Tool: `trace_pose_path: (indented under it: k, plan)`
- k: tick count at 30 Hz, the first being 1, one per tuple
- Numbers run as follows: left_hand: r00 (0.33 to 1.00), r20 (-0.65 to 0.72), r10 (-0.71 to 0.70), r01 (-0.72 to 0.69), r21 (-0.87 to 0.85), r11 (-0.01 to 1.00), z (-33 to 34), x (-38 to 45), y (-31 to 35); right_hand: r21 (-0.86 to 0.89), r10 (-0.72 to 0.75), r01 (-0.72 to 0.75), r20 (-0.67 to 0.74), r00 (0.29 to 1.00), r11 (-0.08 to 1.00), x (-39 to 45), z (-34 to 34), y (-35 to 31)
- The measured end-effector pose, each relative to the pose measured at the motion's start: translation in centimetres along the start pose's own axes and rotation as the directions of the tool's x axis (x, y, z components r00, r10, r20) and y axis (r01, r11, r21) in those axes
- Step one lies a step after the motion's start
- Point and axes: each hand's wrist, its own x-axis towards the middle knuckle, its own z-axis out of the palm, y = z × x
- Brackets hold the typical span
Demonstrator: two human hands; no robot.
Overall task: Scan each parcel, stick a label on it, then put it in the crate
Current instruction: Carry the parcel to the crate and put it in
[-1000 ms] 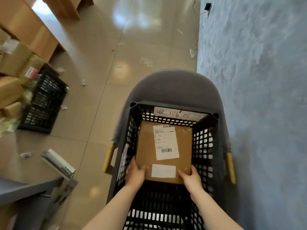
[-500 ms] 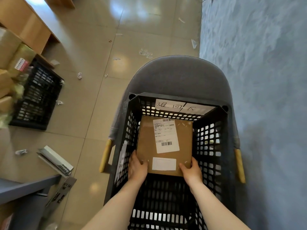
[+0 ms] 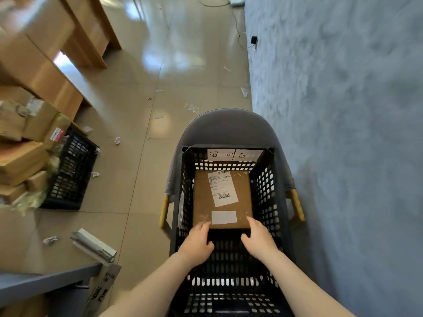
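A flat brown cardboard parcel (image 3: 203, 197) lies at the far end of the black plastic crate (image 3: 180, 202). On top it has a white shipping label (image 3: 222, 188) with a barcode and a small blank white label (image 3: 223, 217). My left hand (image 3: 196, 240) is at the parcel's near left corner and my right hand (image 3: 258, 239) at its near right corner. Both hands have loose, spread fingers, and only the fingertips reach the parcel's near edge. The near half of the crate holds nothing.
The crate stands on a grey chair (image 3: 226, 126) beside a blue-grey wall (image 3: 343, 133). To the left, a second black crate (image 3: 71, 170) sits by stacked cardboard boxes (image 3: 23, 156). A grey table corner (image 3: 45, 282) and a long white item (image 3: 93, 247) are near left.
The parcel has gone down to the crate's far end and rests there. Both hands have slid back from gripping its near corners, and their fingers have loosened. The camera has tilted up.
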Motion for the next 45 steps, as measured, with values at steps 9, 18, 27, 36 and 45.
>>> trace_pose_path:
  k: [9, 18, 27, 36, 45]
  plan:
    - [0.921, 0.075, 0.382, -0.359, 0.544, 0.759, -4.5, -6.8, 0.7, -0.030, 0.032, -0.043, -0.305, 0.952, 0.999, -12.9, 0.9, -0.8]
    - [0.718, 0.207, 0.664, -0.657, 0.517, 0.549, -3.8, -17.2, 2.1, 0.314, 0.329, -0.220, -0.357, 0.874, 0.924, -29.7, 9.7, 1.5]
    - [0.334, 0.474, 0.815, -0.888, 0.449, 0.103, 5.2, -29.9, 6.1, 0.676, 0.662, -0.296, -0.376, 0.649, 0.675, -47.1, 22.6, 5.7]
    - [-0.151, 0.691, 0.707, -0.917, 0.169, -0.361, 21.4, -50.4, 3.0, 0.800, 0.844, -0.286, -0.458, 0.278, 0.528, -70.8, 40.9, 6.6]
    - [-0.512, 0.659, 0.551, -0.808, -0.151, -0.570, 35.8, -72.9, -4.5, 0.887, 0.918, -0.347, -0.370, -0.142, 0.304, -91.5, 58.4, 3.8]
